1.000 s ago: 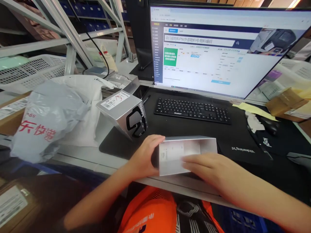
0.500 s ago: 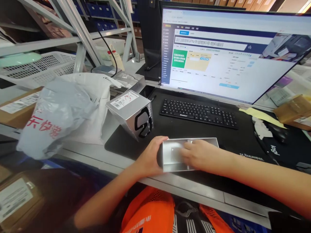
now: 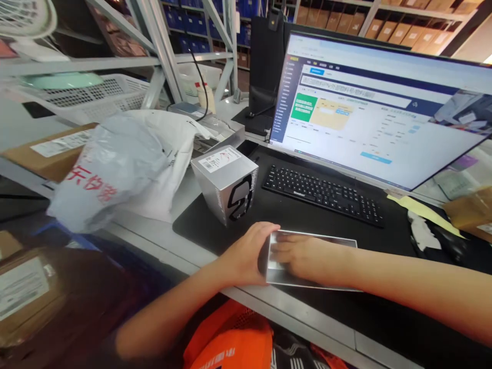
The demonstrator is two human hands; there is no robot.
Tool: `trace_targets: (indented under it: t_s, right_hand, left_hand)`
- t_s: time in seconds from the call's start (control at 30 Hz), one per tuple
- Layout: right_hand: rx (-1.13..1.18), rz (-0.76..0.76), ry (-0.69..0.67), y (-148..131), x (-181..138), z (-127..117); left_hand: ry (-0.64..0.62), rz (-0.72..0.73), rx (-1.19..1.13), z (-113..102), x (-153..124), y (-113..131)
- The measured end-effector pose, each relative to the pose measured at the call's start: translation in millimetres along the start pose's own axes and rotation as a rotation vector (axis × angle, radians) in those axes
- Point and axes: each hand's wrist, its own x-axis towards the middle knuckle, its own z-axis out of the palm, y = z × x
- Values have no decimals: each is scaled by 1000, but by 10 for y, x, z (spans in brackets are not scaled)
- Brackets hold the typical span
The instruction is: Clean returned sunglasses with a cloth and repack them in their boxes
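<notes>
Beyond the desk (image 3: pixel 284 302), storage shelves with blue bins (image 3: pixel 194 19) and brown cartons (image 3: pixel 326 20). At left, a white perforated basket (image 3: pixel 86 102) and, nearer, a labelled cardboard box (image 3: pixel 57 165). Beside the box, a grey plastic bag (image 3: pixel 119 164) with red lettering, against a white bag (image 3: pixel 175 174). Then, on the left part of the black mat (image 3: pixel 292 215), a silver carton (image 3: pixel 219 192) with a label on top. Near the desk's front edge, left hand (image 3: pixel 249 256) curved around the left end of an open silver box (image 3: pixel 273 264), with thumb and fingers apart. Right hand (image 3: pixel 307 256) down inside the same box, with blurred, slightly spread fingers; impossible to tell about any pinch. Behind, a keyboard (image 3: pixel 321 195) below a lit monitor (image 3: pixel 346 138). Farther right, yellow paper (image 3: pixel 426 212) and a mouse (image 3: pixel 453 246).
</notes>
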Motion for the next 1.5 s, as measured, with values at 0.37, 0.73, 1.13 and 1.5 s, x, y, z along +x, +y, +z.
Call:
trace_targets:
  t_s: [0.37,0.73,1.13,1.5]
  right_hand:
    - [431,252,45,146,-68,-697]
    - [786,1112,699,1947,628,-826]
    - [645,961,693,2174,1520,-1157]
    - [618,970,132,-200,-1739,-742]
  left_hand:
    - [-27,-214,-85,82,-85,-164]
    - [-110,-391,-146,154,-109,-232]
    - [-116,-388,-152,185,-87,-306]
    - [10,-437,-242,113,-186,-271]
